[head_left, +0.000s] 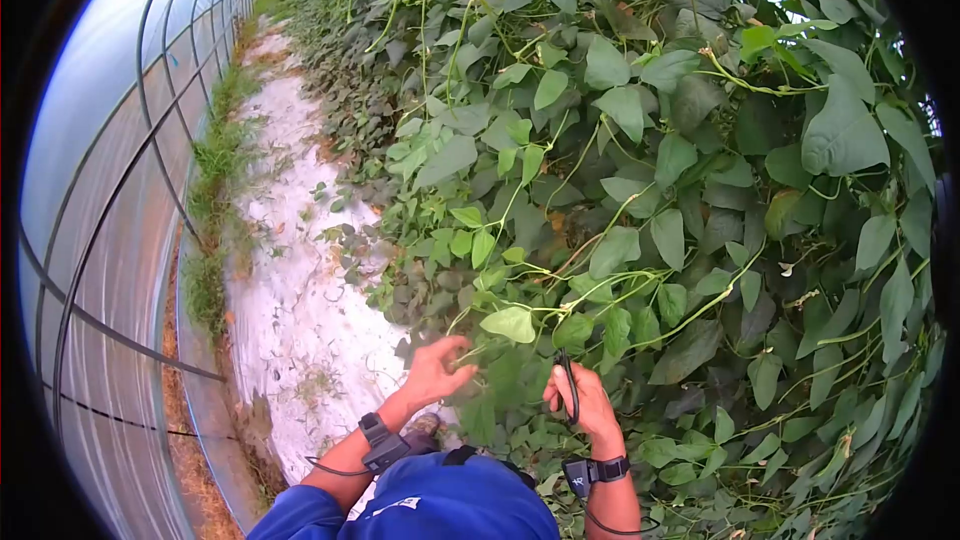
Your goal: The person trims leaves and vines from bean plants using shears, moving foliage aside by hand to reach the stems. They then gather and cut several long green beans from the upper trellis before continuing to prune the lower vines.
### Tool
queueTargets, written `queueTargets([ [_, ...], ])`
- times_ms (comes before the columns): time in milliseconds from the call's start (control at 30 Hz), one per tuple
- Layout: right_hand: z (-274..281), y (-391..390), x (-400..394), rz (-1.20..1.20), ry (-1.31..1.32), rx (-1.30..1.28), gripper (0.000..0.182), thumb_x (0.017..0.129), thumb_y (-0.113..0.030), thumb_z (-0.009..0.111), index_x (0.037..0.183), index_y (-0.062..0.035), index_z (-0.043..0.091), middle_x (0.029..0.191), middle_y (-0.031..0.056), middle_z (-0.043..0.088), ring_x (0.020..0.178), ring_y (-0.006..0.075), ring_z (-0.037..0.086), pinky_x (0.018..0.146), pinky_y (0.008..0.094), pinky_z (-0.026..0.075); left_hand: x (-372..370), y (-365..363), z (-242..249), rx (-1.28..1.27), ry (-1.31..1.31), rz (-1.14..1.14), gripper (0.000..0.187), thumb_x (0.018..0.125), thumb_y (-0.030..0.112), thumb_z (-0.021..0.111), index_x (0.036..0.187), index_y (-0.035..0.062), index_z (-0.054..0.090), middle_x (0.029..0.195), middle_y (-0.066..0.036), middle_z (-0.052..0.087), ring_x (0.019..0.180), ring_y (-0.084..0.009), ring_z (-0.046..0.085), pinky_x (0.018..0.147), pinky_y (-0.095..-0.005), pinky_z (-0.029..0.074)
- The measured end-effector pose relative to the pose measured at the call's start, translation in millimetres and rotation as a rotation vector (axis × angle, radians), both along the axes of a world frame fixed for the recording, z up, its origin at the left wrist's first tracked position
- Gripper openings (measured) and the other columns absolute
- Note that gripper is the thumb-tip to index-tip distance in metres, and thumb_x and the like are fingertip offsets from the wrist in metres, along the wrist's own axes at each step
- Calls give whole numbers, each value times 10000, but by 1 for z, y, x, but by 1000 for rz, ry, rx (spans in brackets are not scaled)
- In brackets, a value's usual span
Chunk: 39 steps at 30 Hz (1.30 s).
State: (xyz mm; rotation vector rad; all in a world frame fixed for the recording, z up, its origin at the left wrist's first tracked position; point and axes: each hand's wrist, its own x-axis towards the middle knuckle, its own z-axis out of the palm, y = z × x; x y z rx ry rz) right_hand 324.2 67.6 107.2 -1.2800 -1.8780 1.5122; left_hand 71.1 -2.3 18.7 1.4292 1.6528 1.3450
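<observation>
My left hand [437, 370] is beside the vine foliage over the white ground cover, thumb and fingers apart, with nothing visible in it. Thin blurred stems and leaves hang just right of its fingertips. My right hand [588, 402] is closed around black-handled scissors [570, 386], held upright close to the vines; their blades are hard to make out among the leaves. Just above both hands, a pale green leaf [511, 324] and several light green vine stems [630, 290] stick out of the darker foliage.
A tall wall of leafy climbing vines [640, 150] fills the middle and right. White ground cover [290, 180] runs along the left, bordered by grass [210, 200]. Curved metal hoops and plastic sheeting [110, 270] form the tunnel side. Wrist devices [383, 443] with cables sit on both arms.
</observation>
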Motion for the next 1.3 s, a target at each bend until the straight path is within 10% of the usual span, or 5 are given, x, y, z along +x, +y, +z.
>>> queueTargets([
  [200,2,-22,-27,132,214,-137,397,995,-340,442,818,-7,566,710,73,605,591,130,557,552,263,450,41,3,17,-12,91,-282,472,663,299,814,1014,43,629,581,-9,430,527,-99,403,487,-302,355],
  [267,-1,-26,-33,143,248,-166,391,994,-338,448,829,-4,571,711,74,604,591,133,554,552,262,452,46,0,15,-160,88,-430,603,638,468,784,1065,64,650,602,-94,557,522,-228,525,532,-359,433],
  [633,-8,-31,-62,73,275,-250,449,978,-419,465,815,-17,577,704,58,601,596,123,551,559,257,438,51,-14,-18,-156,-580,-577,136,792,110,700,832,30,598,845,6,605,807,-89,531,764,-254,436],
  [933,-12,-31,-71,86,401,-337,470,981,-416,442,815,0,581,700,94,614,570,146,543,551,270,438,49,-15,-5,-120,-995,-496,210,743,-7,697,881,67,557,791,7,567,774,-101,538,749,-256,461],
  [1300,-21,-23,-63,128,496,-493,481,973,-451,444,857,-4,578,699,126,621,538,151,543,511,258,437,33,-1,-27,-133,-775,-765,134,859,123,668,944,35,614,845,-37,656,813,-124,608,755,-279,490],
])
